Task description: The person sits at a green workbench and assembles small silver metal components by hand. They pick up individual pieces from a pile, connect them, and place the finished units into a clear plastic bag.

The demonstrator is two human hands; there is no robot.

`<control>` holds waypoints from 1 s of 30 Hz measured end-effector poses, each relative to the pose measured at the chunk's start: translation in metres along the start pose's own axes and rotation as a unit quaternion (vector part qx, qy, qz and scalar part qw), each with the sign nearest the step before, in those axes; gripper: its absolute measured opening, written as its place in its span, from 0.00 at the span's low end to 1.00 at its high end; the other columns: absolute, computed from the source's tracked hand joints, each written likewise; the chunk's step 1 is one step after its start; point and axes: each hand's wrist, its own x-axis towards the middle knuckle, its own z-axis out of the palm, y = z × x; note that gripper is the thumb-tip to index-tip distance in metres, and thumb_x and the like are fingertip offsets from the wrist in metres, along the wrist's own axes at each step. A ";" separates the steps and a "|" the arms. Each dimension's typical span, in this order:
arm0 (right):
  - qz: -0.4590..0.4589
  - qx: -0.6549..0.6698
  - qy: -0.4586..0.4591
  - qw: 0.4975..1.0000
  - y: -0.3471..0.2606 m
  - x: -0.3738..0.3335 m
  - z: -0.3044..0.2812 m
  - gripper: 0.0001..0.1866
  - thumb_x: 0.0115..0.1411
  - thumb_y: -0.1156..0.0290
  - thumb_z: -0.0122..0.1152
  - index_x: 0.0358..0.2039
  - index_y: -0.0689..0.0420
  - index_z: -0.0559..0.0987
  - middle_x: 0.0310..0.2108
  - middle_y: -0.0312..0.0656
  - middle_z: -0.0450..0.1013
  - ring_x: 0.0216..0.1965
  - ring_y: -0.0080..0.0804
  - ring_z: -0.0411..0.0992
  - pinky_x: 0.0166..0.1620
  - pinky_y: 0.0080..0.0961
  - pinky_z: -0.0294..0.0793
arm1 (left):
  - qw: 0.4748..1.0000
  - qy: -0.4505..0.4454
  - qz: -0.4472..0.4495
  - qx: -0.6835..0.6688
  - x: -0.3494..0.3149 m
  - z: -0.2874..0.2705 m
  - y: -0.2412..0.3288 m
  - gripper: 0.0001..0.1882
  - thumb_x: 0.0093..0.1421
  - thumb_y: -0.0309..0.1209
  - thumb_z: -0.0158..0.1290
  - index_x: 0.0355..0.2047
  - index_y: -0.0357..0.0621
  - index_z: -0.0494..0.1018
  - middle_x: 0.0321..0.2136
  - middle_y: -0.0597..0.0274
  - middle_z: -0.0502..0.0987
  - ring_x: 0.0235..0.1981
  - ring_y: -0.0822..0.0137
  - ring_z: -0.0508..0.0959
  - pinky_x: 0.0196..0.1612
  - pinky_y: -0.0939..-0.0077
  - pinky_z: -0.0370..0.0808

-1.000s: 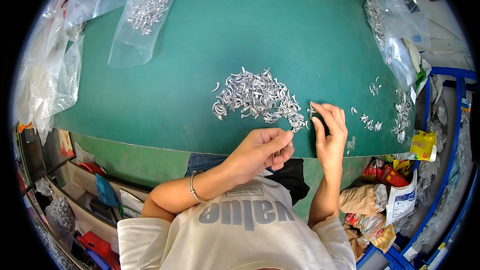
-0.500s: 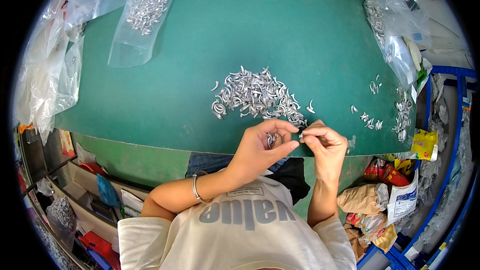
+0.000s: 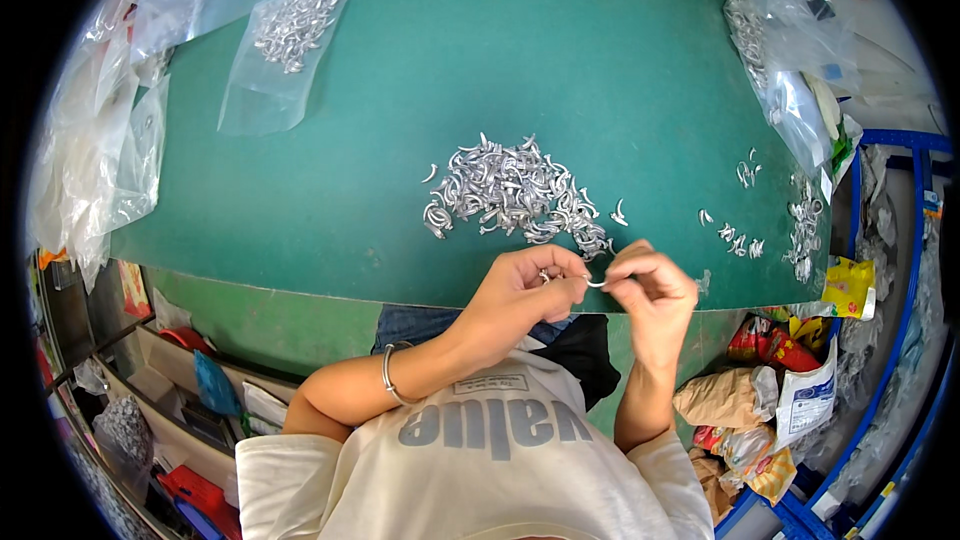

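Observation:
A pile of small curved silver metal pieces [image 3: 505, 185] lies on the green table [image 3: 450, 60]. Just in front of it, near the table's front edge, my left hand [image 3: 525, 285] is closed around a few of these pieces. Between my two hands shows a single curved metal piece [image 3: 595, 284]. Its left end is pinched by my left thumb and forefinger, its right end by the fingertips of my right hand [image 3: 650, 282]. One loose piece [image 3: 619, 212] lies right of the pile, beyond my right hand.
A clear bag with metal pieces [image 3: 298, 25] lies at the far left, beside crumpled plastic bags [image 3: 110, 160]. Small groups of pieces [image 3: 740, 241] and a larger cluster [image 3: 803, 230] lie at right. Blue shelving [image 3: 905, 340] and packages [image 3: 735, 395] stand beyond the right edge.
My left thumb and forefinger have closed together on a curved piece, which now spans between both hands. Before, the left fingers were apart, with pieces visible in the palm.

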 end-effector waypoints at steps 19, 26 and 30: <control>-0.097 -0.240 -0.003 0.966 -0.013 0.004 -0.005 0.04 0.45 0.81 0.62 0.23 0.63 0.76 0.26 0.41 0.72 0.30 0.34 0.67 0.39 0.26 0.64 | 0.986 0.052 0.118 0.110 0.005 0.006 -0.008 0.11 0.57 0.26 0.54 0.41 0.38 0.73 0.27 0.70 0.72 0.24 0.85 0.65 0.25 0.89 0.61; -0.142 -0.221 -0.041 0.964 -0.015 0.003 -0.003 0.03 0.45 0.79 0.62 0.23 0.62 0.76 0.24 0.41 0.72 0.29 0.32 0.67 0.36 0.25 0.65 | 0.990 0.033 0.079 0.109 -0.002 0.010 0.002 0.08 0.58 0.27 0.53 0.36 0.36 0.73 0.26 0.68 0.72 0.24 0.83 0.65 0.27 0.87 0.61; -0.084 -0.203 0.078 0.972 0.001 0.009 -0.005 0.03 0.47 0.82 0.59 0.26 0.65 0.76 0.28 0.43 0.72 0.31 0.32 0.68 0.38 0.24 0.67 | 0.992 -0.032 -0.004 -0.122 0.001 -0.001 -0.004 0.08 0.59 0.30 0.49 0.27 0.37 0.70 0.26 0.61 0.72 0.21 0.79 0.63 0.25 0.83 0.61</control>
